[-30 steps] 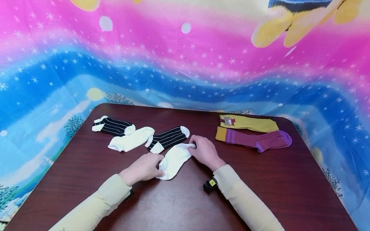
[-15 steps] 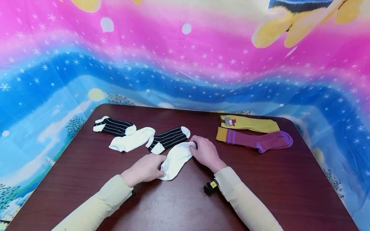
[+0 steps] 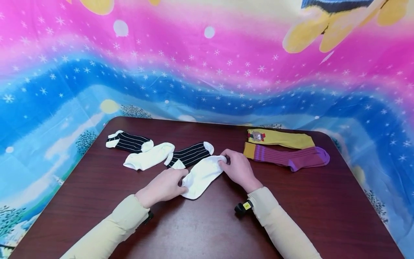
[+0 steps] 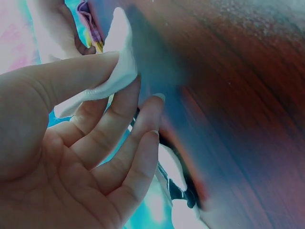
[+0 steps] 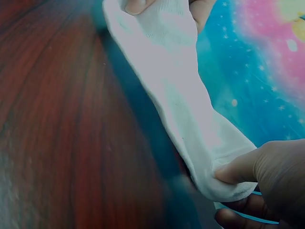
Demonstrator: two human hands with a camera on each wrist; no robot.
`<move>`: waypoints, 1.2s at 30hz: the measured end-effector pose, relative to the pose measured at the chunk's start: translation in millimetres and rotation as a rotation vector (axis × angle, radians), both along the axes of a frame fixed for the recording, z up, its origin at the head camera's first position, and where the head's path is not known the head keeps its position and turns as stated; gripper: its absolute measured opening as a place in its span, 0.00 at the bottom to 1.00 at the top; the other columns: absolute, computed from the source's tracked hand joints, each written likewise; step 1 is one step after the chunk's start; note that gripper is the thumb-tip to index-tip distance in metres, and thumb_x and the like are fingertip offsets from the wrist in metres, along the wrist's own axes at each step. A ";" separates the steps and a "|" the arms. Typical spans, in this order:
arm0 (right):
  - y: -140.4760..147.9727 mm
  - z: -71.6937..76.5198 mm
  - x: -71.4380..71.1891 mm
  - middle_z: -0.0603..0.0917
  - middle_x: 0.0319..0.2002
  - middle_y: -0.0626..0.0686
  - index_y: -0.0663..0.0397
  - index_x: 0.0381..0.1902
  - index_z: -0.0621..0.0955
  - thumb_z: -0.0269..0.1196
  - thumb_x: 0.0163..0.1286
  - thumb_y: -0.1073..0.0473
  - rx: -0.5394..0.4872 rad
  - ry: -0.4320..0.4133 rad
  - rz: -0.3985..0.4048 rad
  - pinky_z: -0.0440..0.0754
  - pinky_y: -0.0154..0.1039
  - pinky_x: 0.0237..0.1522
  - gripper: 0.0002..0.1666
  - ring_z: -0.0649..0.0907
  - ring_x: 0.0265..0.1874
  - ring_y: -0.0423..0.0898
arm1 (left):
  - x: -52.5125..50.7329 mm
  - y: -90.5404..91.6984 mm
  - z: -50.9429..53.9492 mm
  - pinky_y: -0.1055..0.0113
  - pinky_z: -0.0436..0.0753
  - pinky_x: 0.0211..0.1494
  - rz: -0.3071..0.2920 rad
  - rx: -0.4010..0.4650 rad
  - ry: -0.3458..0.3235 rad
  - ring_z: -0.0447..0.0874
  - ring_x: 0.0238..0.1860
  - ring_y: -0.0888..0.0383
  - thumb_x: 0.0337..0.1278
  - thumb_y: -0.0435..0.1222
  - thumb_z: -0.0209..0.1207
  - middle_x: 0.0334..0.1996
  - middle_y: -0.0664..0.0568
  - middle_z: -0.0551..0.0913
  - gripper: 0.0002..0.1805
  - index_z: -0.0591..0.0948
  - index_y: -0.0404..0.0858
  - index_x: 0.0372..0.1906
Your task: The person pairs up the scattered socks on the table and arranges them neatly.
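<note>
Stretched between my two hands is a white sock [image 3: 203, 177], also seen lengthwise in the right wrist view. My left hand [image 3: 165, 184] pinches its lower left end between thumb and fingers; the left wrist view shows the thumb pressing the cloth against the forefinger. At the upper right end, my right hand [image 3: 238, 166] pinches the sock with thumb and fingertips. Just behind the held sock lies a black sock with white stripes [image 3: 191, 154], partly covered by it in the head view. A second white sock [image 3: 149, 157] lies to the left of that.
Another black striped sock [image 3: 129, 141] lies at the far left of the dark wooden table [image 3: 200, 230]. A yellow sock [image 3: 281, 138] and a purple sock with a yellow cuff [image 3: 288, 157] lie side by side at the right. A patterned cloth [image 3: 200, 72] hangs behind the table.
Both hands keep their pinch on the white sock. It has shifted slightly to the right and away from the body, with the right hand moving further than the left.
</note>
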State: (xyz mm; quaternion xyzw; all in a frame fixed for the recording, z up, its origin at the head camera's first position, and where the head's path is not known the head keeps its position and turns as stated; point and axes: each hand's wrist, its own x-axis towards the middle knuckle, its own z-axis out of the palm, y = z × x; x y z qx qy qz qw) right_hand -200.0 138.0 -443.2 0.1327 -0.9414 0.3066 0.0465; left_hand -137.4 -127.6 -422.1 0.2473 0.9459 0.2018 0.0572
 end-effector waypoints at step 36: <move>59.2 12.6 12.6 0.85 0.36 0.51 0.54 0.46 0.84 0.70 0.69 0.56 -0.061 0.017 -0.058 0.78 0.46 0.39 0.11 0.81 0.33 0.48 | -21.8 24.6 14.8 0.65 0.76 0.33 -0.025 0.173 -0.013 0.74 0.26 0.63 0.65 0.43 0.68 0.22 0.64 0.77 0.12 0.77 0.46 0.29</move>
